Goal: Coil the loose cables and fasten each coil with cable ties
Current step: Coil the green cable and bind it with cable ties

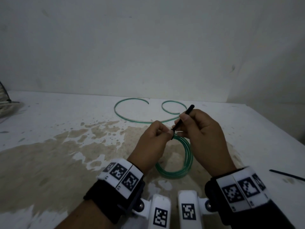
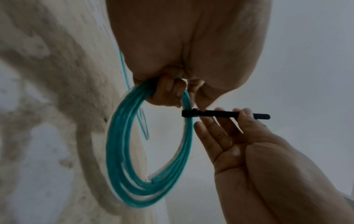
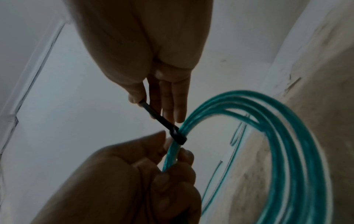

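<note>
Zip tie going around a green cable coil, held up over the counter [image 1: 49, 126].
Left hand [image 1: 152, 142] grips the coil [image 1: 184, 156], right hand [image 1: 198, 129] pinches the black tie's [image 1: 183, 118] tail; loose cable [image 1: 132, 119] lies farther back.

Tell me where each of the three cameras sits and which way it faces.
Head: worn on the head, looking forward and down at the table and wall; shows the left hand, right hand and both wrist rigs.
Left wrist: on the left wrist, looking along the palm at fingers gripping the green coil; the right hand enters from lower right.
Right wrist: on the right wrist, looking along the fingers pinching the black cable tie; the left hand enters from below.
Shared: all three show the coil and the tie.
</note>
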